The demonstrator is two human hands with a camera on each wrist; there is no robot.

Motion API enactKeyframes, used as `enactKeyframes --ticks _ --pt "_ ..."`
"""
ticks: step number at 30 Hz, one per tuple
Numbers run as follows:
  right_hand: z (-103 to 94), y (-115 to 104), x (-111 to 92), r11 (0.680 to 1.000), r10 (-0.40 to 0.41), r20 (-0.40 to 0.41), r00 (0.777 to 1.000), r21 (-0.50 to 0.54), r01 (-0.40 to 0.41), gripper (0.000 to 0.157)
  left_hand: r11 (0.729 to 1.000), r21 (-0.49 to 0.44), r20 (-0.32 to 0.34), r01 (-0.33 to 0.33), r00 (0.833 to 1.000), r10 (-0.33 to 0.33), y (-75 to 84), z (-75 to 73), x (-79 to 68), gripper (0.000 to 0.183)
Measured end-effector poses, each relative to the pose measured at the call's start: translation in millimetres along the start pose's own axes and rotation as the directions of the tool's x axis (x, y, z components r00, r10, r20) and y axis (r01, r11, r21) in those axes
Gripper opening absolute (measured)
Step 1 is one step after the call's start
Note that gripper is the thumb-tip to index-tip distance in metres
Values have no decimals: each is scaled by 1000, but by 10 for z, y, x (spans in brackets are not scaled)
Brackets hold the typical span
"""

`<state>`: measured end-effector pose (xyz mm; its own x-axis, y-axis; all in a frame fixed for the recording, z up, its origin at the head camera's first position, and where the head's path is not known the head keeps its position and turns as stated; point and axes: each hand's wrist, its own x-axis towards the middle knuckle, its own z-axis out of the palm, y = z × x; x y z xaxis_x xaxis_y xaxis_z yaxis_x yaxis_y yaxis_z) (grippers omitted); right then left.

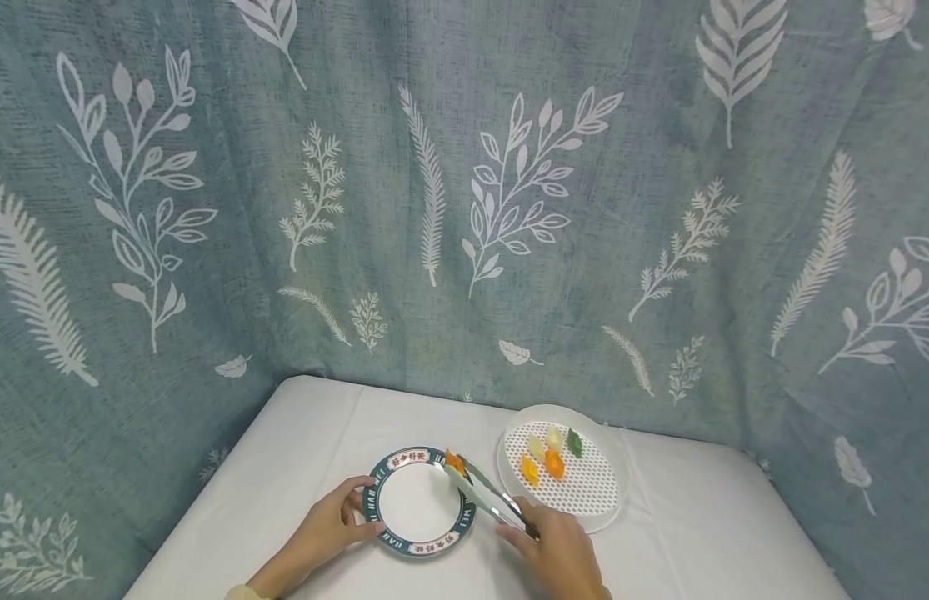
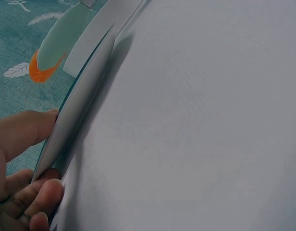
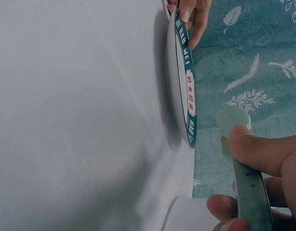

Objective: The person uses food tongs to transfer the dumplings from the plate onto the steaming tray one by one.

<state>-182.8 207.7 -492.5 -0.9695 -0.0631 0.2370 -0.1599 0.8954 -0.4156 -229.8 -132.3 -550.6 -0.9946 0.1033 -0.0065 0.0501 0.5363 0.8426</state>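
Note:
My left hand pinches the left rim of a round plate, white inside with a dark green lettered border. In the left wrist view, the thumb lies over the rim and fingers curl beneath it, with the plate seen edge-on. The right hand grips tongs with pale green tips and metal arms. Between those tips sits an orange piece, over the plate's upper right border. From the left wrist, the orange piece shows partly behind a tip.
Right of the plate stands a round white tray with a perforated base. On it lie a yellow piece, an orange piece, two pale pieces and a green piece. A leaf-patterned curtain hangs behind the white table.

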Motion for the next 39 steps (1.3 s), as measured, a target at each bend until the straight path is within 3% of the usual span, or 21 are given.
enactKeyframes --ticks 12,25,39 --pt "-126 184 -31 994 109 -8 994 -6 -110 46 1000 3 -7 -5 1000 5 -23 0 -14 79" --pt "-310 416 -84 993 118 -75 990 -21 -120 54 1000 -5 -6 0 1000 0 -25 3 -11 80" --pt "-547 783 -166 982 178 -74 981 -47 -181 62 1000 -4 -2 -6 1000 6 9 0 -6 78"
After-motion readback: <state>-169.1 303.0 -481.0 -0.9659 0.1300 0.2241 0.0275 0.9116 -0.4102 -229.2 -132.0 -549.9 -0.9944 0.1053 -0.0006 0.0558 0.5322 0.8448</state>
